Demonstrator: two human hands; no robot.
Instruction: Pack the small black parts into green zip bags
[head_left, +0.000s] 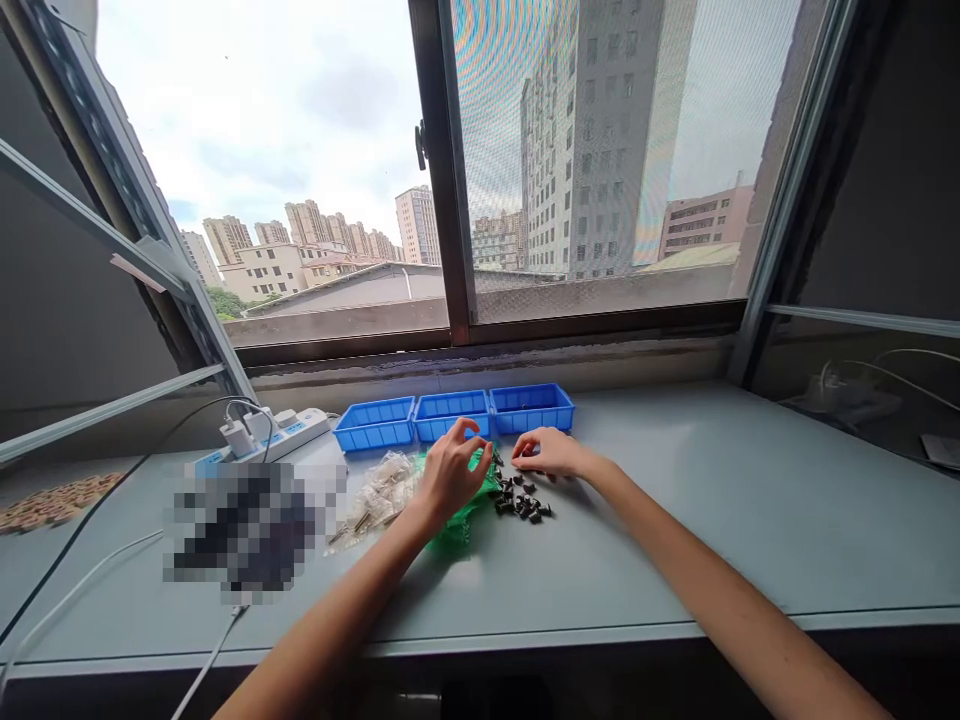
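Note:
A heap of small black parts (523,499) lies on the grey table (675,520) in front of three blue bins (453,415). My left hand (452,472) hovers over a green plastic bag (457,525), thumb and forefinger pinched together; what they hold is too small to make out. My right hand (550,453) rests palm down at the far edge of the black heap, fingers curled onto the parts. A clear plastic bag (377,497) with small metal pieces lies to the left of the green one.
A white power strip (264,438) with plugged chargers and cables sits at the left. A blurred dark object (247,530) lies beside it. The window (450,180) stands right behind the bins. More cables lie at the far right.

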